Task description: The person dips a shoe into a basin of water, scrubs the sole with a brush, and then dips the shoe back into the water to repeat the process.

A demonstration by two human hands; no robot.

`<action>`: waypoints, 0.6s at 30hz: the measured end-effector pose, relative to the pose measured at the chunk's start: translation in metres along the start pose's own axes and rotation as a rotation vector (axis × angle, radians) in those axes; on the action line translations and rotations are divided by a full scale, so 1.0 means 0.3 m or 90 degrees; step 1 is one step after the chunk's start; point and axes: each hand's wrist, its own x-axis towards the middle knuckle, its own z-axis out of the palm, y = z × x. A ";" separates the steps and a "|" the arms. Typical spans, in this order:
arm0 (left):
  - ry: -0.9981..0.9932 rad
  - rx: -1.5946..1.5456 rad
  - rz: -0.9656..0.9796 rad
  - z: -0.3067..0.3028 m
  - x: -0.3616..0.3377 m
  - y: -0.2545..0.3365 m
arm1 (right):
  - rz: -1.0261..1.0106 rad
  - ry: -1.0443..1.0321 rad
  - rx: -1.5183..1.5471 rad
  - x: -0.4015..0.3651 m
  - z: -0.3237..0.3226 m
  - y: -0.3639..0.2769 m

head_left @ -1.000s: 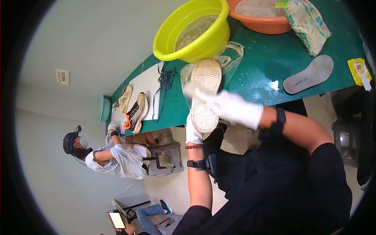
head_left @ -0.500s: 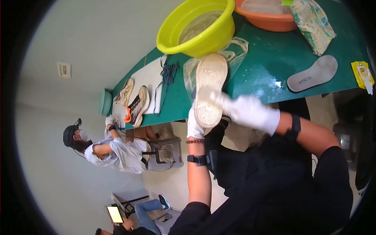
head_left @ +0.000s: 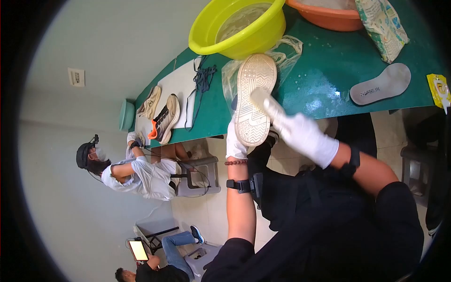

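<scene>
A shoe is held up with its pale, patterned sole facing me. My left hand, in a white glove, is closed round it from behind, the fingers mostly hidden by the shoe. In my gloved right hand is a white brush, its head against the middle of the sole and its handle wrapped by my fingers. Behind the shoe, a clear plastic bag lies on the green table.
A yellow basin and an orange basin hold cloudy water. Around them are a patterned packet, a grey insole, a yellow packet, dark laces and sneakers. A person sits at the table's left end.
The brush and my right hand have moved slightly down the frame and are less blurred. The shoe sits slightly higher in view, and the whole scene has shifted a little.
</scene>
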 end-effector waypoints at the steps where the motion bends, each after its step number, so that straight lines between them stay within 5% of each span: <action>1: -0.002 -0.004 -0.012 -0.003 -0.008 0.002 | -0.003 0.010 0.022 -0.057 0.022 -0.037; 4: -0.011 -0.028 -0.024 0.002 0.003 0.000 | -0.130 0.107 0.066 -0.135 0.107 -0.070; 8: 0.036 0.002 0.010 0.022 -0.013 -0.002 | 0.068 -0.033 0.018 -0.027 -0.016 -0.026; 11: -0.059 -0.074 -0.030 -0.029 0.024 -0.011 | -0.005 -0.100 0.000 -0.048 -0.081 -0.097; 13: -0.140 -0.165 -0.037 0.105 -0.084 0.014 | -0.238 -0.076 0.005 -0.123 -0.044 -0.119; 14: -0.154 -0.164 -0.038 0.084 -0.086 0.010 | -0.251 -0.115 -0.035 -0.115 -0.037 -0.116; 18: 0.008 -0.087 -0.008 0.064 -0.027 0.005 | -0.300 -0.133 -0.250 -0.029 -0.037 -0.065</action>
